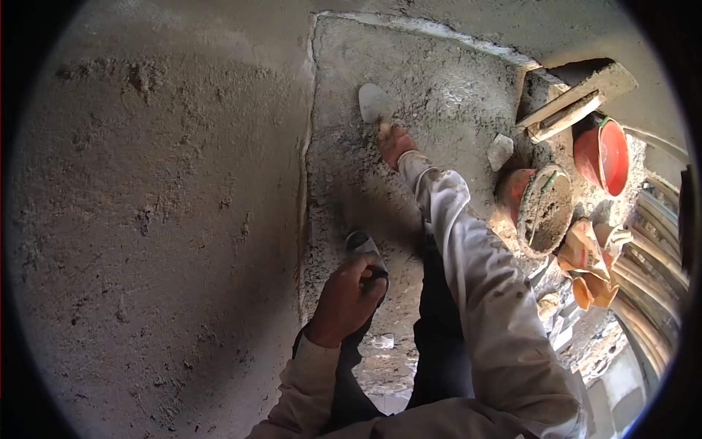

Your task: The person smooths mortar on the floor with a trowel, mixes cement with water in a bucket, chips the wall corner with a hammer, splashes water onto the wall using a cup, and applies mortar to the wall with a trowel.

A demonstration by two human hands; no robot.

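My right hand (397,145) is closed round the handle of a trowel (375,103), whose pale rounded blade lies against the rough grey mortar surface (417,66). Lower down, my left hand (349,294) has its fingers bent together in front of my legs, beside a dark shoe (358,241). Whether anything is between those fingers is too unclear to tell. A raised pale edge runs along the left and top of the mortar area.
A rough plastered wall (161,219) fills the left. On the right are a mortar-filled bucket (545,212), a red bucket (613,157), a wooden float (567,117), a loose chunk (500,151), a torn paper bag (589,256) and several long poles (647,285).
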